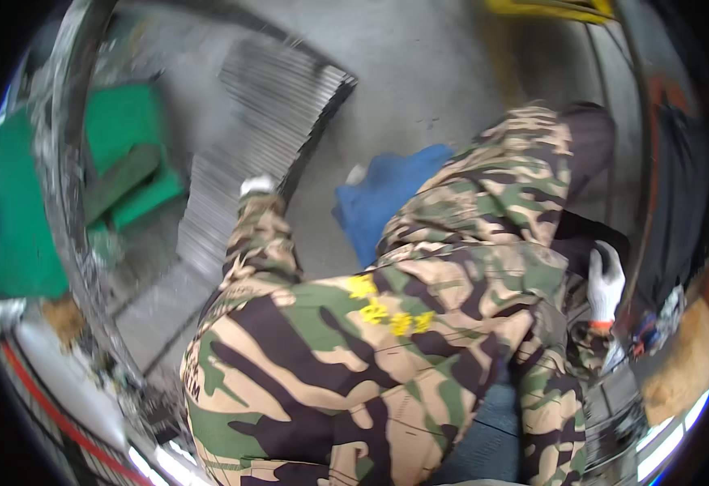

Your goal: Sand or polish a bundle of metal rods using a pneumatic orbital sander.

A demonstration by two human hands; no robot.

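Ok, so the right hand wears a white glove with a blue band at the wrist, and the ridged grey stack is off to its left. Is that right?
Not quite: the wrist band is orange, not blue, as the head view shows. The right hand does wear a white glove, with the ridged grey stack to its left.

Yellow characters (pixel 401 326) stand on the camouflage jacket (pixel 290 344), too blurred to read surely. Small dark lettering (pixel 193 390) marks its left side.
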